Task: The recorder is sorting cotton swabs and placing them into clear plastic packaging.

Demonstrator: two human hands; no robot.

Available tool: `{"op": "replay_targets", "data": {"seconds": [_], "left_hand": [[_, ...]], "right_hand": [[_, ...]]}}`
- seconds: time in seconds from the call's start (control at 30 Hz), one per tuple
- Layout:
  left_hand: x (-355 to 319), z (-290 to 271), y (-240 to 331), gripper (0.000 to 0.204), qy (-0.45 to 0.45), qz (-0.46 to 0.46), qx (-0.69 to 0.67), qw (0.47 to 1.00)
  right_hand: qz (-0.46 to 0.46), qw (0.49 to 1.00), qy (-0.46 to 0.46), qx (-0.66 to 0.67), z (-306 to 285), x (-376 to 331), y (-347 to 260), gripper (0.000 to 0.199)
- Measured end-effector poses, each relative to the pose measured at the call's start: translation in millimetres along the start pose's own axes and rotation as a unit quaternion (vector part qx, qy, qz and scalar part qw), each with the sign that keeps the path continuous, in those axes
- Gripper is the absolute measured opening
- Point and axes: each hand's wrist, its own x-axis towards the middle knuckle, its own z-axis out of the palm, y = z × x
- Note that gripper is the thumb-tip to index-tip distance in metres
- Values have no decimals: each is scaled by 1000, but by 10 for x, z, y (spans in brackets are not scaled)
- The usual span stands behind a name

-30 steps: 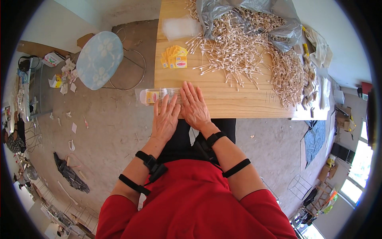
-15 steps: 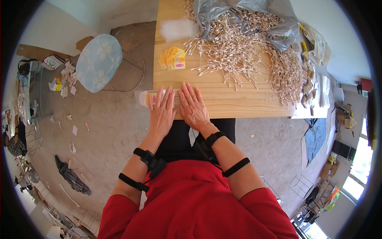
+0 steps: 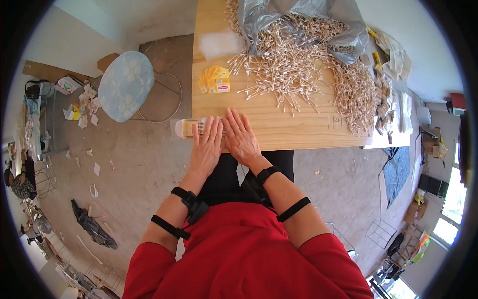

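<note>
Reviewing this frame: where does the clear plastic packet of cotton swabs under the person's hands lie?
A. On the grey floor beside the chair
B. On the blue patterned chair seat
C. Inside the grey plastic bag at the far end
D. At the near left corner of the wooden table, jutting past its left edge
D: the clear plastic packet of cotton swabs lies at the near left corner of the wooden table, its end past the left edge, with the left hand and right hand flat on it.

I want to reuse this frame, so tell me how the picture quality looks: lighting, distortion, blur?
Head view: even daylight, soft shadows only; bright glare at the window on the lower right; fisheye bends the table edge and blacks out the corners; both hands, left hand and right hand, look sharp.
</note>
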Motion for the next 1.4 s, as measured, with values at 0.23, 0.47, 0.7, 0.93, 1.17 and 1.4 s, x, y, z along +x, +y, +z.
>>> {"op": "replay_targets", "data": {"seconds": [0.23, 0.47, 0.7, 0.93, 1.17, 1.4], "left_hand": [[-266, -131, 93, 55, -10, 11, 4, 1000], [-363, -72, 154, 56, -26, 28, 41, 998], [-311, -71, 195, 55, -29, 10, 20, 999], [-227, -124, 247, 51, -31, -16, -34, 999], [-42, -246, 218, 80, -36, -43, -45, 997], [55, -223, 151, 113, -153, -40, -29, 987]], "right_hand": [[2, 1000, -11, -20, -2, -10, 17, 68], [1, 1000, 10, 14, 7, -3, 6, 65], [-4, 1000, 24, 13, 21, -10, 25, 63], [-1, 1000, 18, 19, 6, -8, 21, 62], [5, 1000, 21, 15, 10, -2, 13, 58], [4, 1000, 10, -6, 27, -12, 1, 57]]}}
